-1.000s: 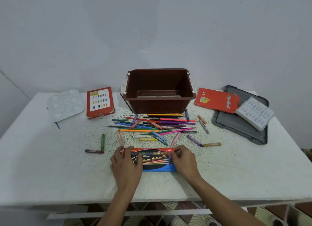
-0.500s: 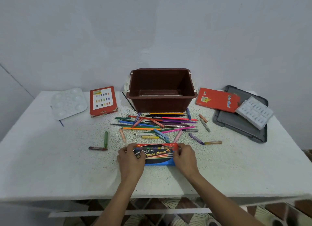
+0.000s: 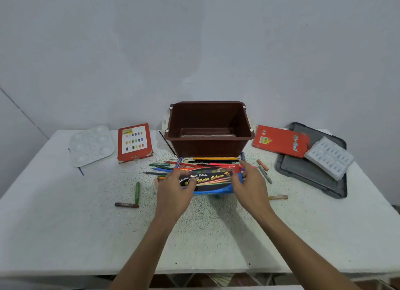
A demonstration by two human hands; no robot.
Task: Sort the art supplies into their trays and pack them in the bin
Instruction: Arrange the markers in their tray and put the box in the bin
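You have lifted the water colour box (image 3: 211,179) off the table (image 3: 65,224). A second ago it lay flat near the front edge; now it hangs above the loose pencils (image 3: 164,167), just short of the brown bin (image 3: 207,148). Your left hand (image 3: 173,188) grips its left end and your right hand (image 3: 251,183) its right end, fingers curled round it. It looks bound for the bin, though the pencils lie unsorted. The lid reads "Special High Class" and "Water Colour"; the red box's (image 3: 281,141) yellow script is unreadable.

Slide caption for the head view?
Left hand and right hand hold the watercolour box by loose pens, before the bin.
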